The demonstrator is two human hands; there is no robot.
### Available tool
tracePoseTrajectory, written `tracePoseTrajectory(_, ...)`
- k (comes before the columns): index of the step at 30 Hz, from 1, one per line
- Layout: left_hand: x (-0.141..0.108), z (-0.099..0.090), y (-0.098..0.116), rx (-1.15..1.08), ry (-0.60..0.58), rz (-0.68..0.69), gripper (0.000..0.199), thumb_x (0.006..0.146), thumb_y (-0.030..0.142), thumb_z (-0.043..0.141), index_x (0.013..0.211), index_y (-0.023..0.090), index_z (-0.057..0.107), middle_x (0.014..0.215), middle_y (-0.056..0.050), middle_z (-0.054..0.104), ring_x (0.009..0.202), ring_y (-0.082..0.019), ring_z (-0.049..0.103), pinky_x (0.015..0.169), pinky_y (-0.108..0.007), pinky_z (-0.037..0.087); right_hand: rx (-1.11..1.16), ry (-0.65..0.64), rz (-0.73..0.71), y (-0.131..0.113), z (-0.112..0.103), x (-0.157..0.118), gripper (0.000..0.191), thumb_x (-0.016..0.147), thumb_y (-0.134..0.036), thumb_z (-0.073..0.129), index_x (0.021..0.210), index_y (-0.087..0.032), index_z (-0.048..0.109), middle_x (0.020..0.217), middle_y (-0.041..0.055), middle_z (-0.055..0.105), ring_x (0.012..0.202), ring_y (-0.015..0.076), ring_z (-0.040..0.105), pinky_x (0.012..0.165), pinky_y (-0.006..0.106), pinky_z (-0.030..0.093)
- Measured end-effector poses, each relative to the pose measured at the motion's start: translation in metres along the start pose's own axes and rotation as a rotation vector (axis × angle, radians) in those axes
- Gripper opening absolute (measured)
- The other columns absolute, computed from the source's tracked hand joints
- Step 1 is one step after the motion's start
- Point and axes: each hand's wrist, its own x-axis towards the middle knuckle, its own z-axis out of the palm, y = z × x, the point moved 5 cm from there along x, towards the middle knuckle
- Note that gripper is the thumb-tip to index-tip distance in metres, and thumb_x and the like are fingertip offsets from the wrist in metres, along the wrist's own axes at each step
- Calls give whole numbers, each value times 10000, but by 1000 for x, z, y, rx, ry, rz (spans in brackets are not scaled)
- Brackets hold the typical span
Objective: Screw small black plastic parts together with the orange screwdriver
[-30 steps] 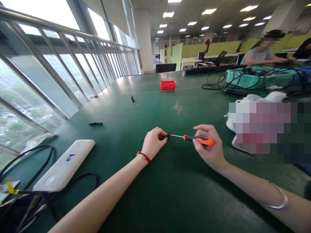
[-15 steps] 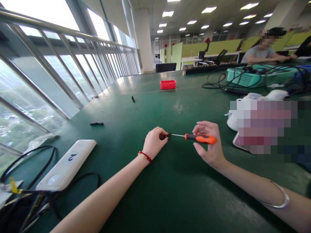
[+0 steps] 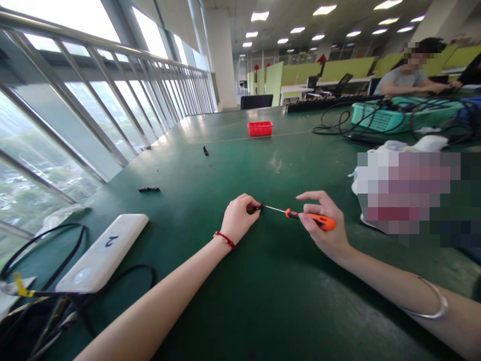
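Over the middle of the green table [image 3: 240, 301], my left hand [image 3: 240, 215] pinches a small black part [image 3: 256, 208], mostly hidden by the fingers, so its kind is unclear. A screwdriver [image 3: 319, 220] with an orange and black handle lies in my right hand [image 3: 328, 225]. The thumb rests along the handle and the index finger is stretched out above it. Its thin metal shaft points left, and the tip meets the black part at my left fingertips.
Black pieces lie on the left: a longer one [image 3: 149, 189] and a smaller one [image 3: 205, 150]. A white power bank-like box [image 3: 105, 253] with cables is at near left. Further back are a red basket [image 3: 260, 129], a teal basket [image 3: 406, 118] with cables, and a seated person [image 3: 404, 75].
The screwdriver's handle end has dipped, tilting the shaft. My right thumb has come onto the handle and the index finger has straightened. My left hand has stayed nearly still.
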Motion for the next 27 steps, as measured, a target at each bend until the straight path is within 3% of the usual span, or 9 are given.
tracePoseTrajectory(3,0,0,1,2,-9,-2,49,705,143,606,726,165,644,747,-10,609,665,-120,571,645,-246,490,-27,5,-17,-2,0,0,197,783,-187,542,965,-226,477,538,-84,405,412,76,380,418,232,305)
tracePoseTrajectory(7,0,0,2,12,-13,-15,52,697,137,613,727,165,645,741,-9,605,659,-119,569,641,-245,489,-39,118,-118,-5,-6,1,392,691,-185,614,1041,-237,446,851,-2,512,628,120,515,536,275,426)
tracePoseTrajectory(9,0,0,3,14,-15,-15,53,699,138,608,725,165,646,740,-8,603,661,-120,569,643,-247,489,-31,79,-74,-3,-4,2,377,704,-215,615,1042,-234,448,755,-27,502,558,109,485,479,258,394)
tracePoseTrajectory(12,-1,0,3,11,-16,-9,51,705,145,603,723,166,645,740,-8,603,661,-121,567,643,-248,487,-58,-29,11,-1,1,1,183,782,-235,555,952,-230,486,522,-84,411,403,81,381,403,233,306)
tracePoseTrajectory(14,-1,0,3,10,-14,-6,43,704,149,606,715,167,643,739,-7,603,660,-121,566,642,-247,485,-89,-32,-13,-3,1,0,150,787,-214,544,927,-234,496,541,-74,442,424,85,416,428,239,340)
tracePoseTrajectory(19,0,-1,5,28,-13,8,32,704,145,609,708,167,631,733,-4,602,658,-120,561,641,-246,479,-55,55,-151,-6,-1,1,429,693,-181,595,1090,-248,447,830,0,518,687,144,539,578,286,448)
tracePoseTrajectory(21,-1,-1,6,38,-17,14,26,708,148,609,707,168,626,739,-4,606,660,-121,561,639,-246,476,-50,4,-98,-4,1,1,397,714,-214,591,1083,-241,449,722,-32,496,580,121,504,504,256,403)
tracePoseTrajectory(24,-1,-1,7,45,-23,28,28,715,154,605,700,172,620,750,-4,610,664,-122,561,633,-243,473,-93,-74,-15,-3,4,0,174,782,-232,538,951,-228,496,523,-84,415,402,80,384,417,232,303)
tracePoseTrajectory(27,-1,-1,7,52,-26,35,33,716,150,602,699,172,620,744,-1,605,664,-121,561,631,-239,471,-91,-13,-52,-6,1,1,194,765,-194,548,948,-230,494,572,-70,470,454,90,448,472,242,369)
